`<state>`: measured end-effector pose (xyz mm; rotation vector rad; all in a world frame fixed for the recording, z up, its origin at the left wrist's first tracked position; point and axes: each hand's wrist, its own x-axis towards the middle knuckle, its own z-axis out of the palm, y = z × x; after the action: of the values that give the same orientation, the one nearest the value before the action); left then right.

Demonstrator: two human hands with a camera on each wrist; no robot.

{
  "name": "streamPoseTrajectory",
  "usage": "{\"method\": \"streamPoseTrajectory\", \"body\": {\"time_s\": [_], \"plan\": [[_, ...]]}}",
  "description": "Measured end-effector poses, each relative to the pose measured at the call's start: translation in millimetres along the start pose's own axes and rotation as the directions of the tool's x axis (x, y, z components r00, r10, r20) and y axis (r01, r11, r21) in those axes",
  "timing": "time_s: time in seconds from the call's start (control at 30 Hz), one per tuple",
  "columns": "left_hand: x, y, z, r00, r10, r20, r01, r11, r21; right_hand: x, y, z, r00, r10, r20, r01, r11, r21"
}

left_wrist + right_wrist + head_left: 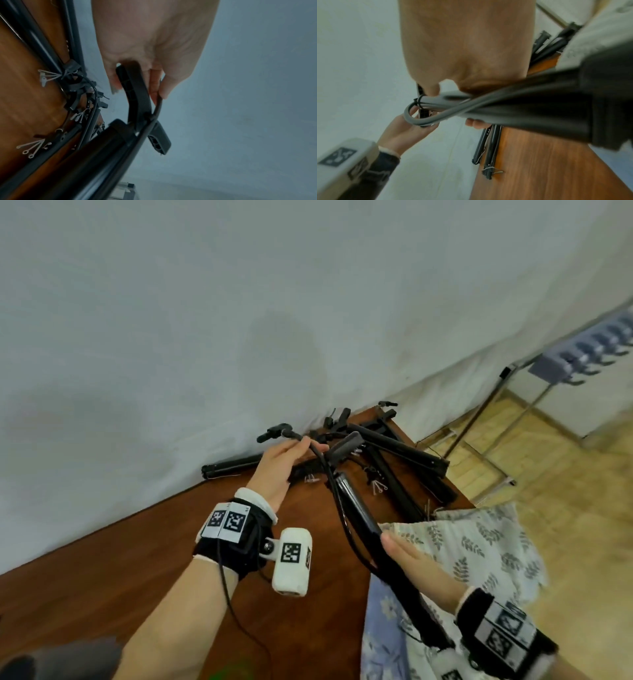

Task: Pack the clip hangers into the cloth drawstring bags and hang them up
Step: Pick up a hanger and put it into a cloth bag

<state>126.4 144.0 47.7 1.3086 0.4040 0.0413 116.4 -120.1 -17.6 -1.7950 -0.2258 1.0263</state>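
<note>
Being lifted off the brown wooden worktop (137,570), a black folded plastic clip hanger (356,508) is pinched at its hook by the left hand (279,470) and gripped mid-bar by the right hand (421,570); next, feeding it into the leaf-printed cloth drawstring bag (479,546) beside it is being called for.

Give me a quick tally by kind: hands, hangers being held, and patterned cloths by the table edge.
Hands: 2, left hand and right hand
Clip hanger held by both: 1
Patterned cloths: 2, leaf-print cloth and blue floral cloth
Total: 5
The tangled hangers on the table overlap too much to count.
</note>
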Motion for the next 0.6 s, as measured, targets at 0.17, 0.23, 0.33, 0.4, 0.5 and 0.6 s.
{"method": "streamPoseTrajectory", "body": {"time_s": [0.17,0.23,0.33,0.4,0.5,0.6], "plan": [[-2,4,20,0.996,0.049,-0.068,-0.03,0.965,0.26,-15,15,-4,0.999,-0.044,0.023,0.043,0.998,0.043],[-4,7,27,0.994,0.062,-0.091,-0.042,0.977,0.209,-25,9,-6,0.996,-0.079,0.052,0.073,0.992,0.105],[-4,13,41,0.99,0.063,-0.125,-0.045,0.988,0.146,-40,11,-9,0.99,-0.111,0.081,0.098,0.984,0.147],[1,15,52,0.986,0.077,-0.146,-0.058,0.989,0.134,-46,14,-10,0.991,-0.107,0.085,0.089,0.978,0.191],[7,14,64,0.98,0.06,-0.191,-0.032,0.989,0.146,-55,15,-14,0.99,-0.11,0.089,0.079,0.951,0.3],[12,11,71,0.985,0.011,-0.174,0.012,0.991,0.13,-63,13,-21,0.991,-0.11,0.07,0.086,0.955,0.285]]}}
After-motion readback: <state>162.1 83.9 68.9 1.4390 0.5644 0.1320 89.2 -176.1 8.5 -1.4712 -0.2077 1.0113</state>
